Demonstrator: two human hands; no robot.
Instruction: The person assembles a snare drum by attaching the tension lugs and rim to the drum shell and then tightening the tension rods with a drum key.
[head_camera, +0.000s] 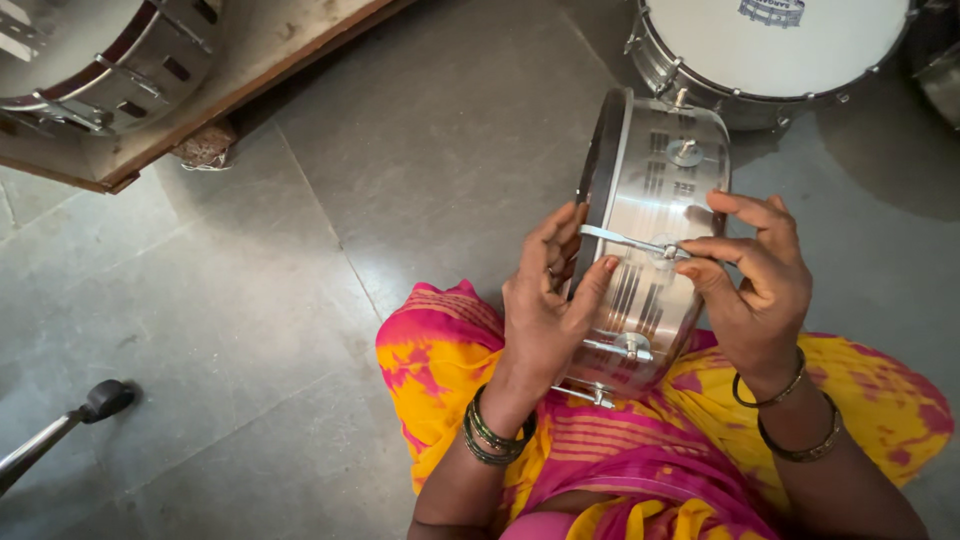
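Observation:
A shiny metal drum shell (655, 200) stands on its edge in my lap, over pink and yellow cloth. My left hand (545, 310) grips its dark rim on the left side, thumb pressed on a thin metal tension rod (625, 240) that crosses the shell. My right hand (755, 285) pinches the right end of that rod between thumb and forefinger, by a small round lug. Both wrists wear bangles.
A finished drum with a white head (770, 45) lies on the grey stone floor behind the shell. Another metal drum (95, 55) rests on a wooden board (255, 70) at top left. A metal stand leg with a black rubber foot (105, 398) pokes in at lower left.

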